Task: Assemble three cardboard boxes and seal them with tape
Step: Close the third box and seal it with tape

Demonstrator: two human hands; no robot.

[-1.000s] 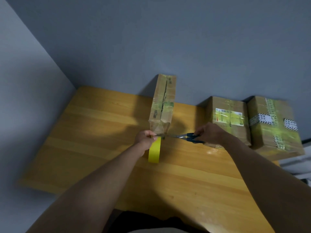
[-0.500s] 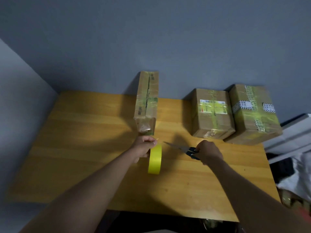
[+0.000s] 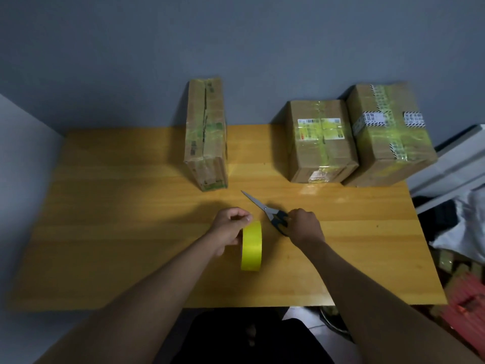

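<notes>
Three taped cardboard boxes stand at the back of the wooden table (image 3: pixel 131 232): a narrow box (image 3: pixel 206 137) on its side in the middle, a labelled box (image 3: pixel 319 143) to its right, and a third box (image 3: pixel 388 132) touching that one. My left hand (image 3: pixel 229 228) grips a yellow tape roll (image 3: pixel 252 245) standing on edge on the table. My right hand (image 3: pixel 304 227) holds the dark handles of scissors (image 3: pixel 265 207), blades closed and pointing back left, near the table surface.
A grey wall runs behind the table and a pale wall at the left. Off the table's right edge lie a white panel (image 3: pixel 456 164), white bags (image 3: pixel 469 232) and red items (image 3: pixel 469 306) on the floor.
Both hands drew back from the narrow box's near end toward me. The tape roll now stands apart from the box, and the scissors came away from the tape with blades closed.
</notes>
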